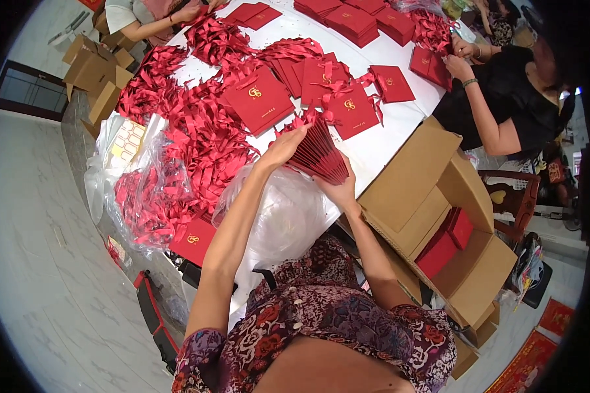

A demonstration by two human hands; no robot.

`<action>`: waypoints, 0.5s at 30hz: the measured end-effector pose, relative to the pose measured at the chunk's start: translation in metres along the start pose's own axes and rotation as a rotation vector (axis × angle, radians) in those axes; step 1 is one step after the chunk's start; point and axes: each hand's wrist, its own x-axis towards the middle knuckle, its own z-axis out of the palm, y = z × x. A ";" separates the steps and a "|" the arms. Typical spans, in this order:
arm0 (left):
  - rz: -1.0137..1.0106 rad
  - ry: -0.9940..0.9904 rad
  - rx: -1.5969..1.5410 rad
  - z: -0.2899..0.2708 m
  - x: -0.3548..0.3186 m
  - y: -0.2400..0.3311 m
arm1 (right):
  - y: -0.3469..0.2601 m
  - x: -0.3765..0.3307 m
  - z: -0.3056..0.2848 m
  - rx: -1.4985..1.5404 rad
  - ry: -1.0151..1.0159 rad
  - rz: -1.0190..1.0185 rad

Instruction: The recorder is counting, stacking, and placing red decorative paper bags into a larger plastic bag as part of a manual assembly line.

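White bench [400, 131] strewn with red ribbons: left hand [283, 148] and right hand [339, 190] clasp a fanned stack of red paper envelopes [318, 152], fingers closed round it; squaring the edges seems next.

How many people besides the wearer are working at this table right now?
2. One person sits at the far left corner of the white table; another person in black works along the right edge. Others may be hidden beyond the picture's rim.
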 end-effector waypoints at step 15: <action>0.164 0.570 0.117 0.007 0.003 -0.023 | 0.009 -0.008 0.004 -0.054 0.109 0.068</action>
